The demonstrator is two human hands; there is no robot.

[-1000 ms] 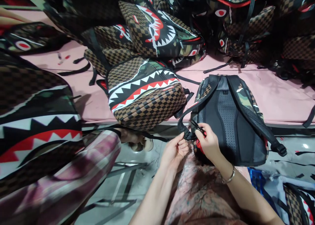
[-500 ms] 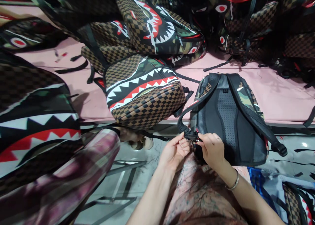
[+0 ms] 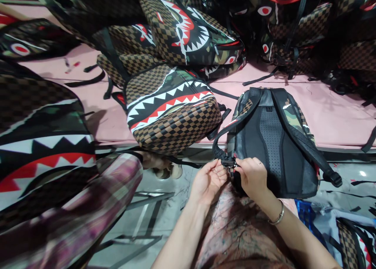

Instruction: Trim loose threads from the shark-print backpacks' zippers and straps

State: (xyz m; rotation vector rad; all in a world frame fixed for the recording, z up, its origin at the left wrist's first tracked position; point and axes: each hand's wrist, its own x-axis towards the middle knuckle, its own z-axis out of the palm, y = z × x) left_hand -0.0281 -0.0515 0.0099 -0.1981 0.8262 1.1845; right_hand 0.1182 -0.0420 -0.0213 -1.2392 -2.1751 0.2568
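Note:
A black backpack [image 3: 270, 155] with a padded, perforated back panel hangs over the front edge of the pink table, its straps facing up. At its lower left, a black buckle [image 3: 228, 162] sits at the end of the left shoulder strap [image 3: 219, 143]. My left hand [image 3: 210, 179] pinches the strap end from the left, fingers curled. From the right, my right hand [image 3: 252, 177] grips the buckle between thumb and fingers. The other shoulder strap [image 3: 311, 143] hangs loose on the right, its end free. Webbing details inside my fingers are too small to make out.
A checkered backpack with shark teeth [image 3: 176, 108] lies left on the pink table [image 3: 337, 112]. More backpacks [image 3: 194, 33] are piled behind. A person's plaid sleeve [image 3: 117, 186] and another shark backpack [image 3: 44, 143] are close at left. A blue bag [image 3: 305, 214] stands low right.
My hands stay at the buckle, with only a very slight shift of the fingers. The backpack has not visibly moved.

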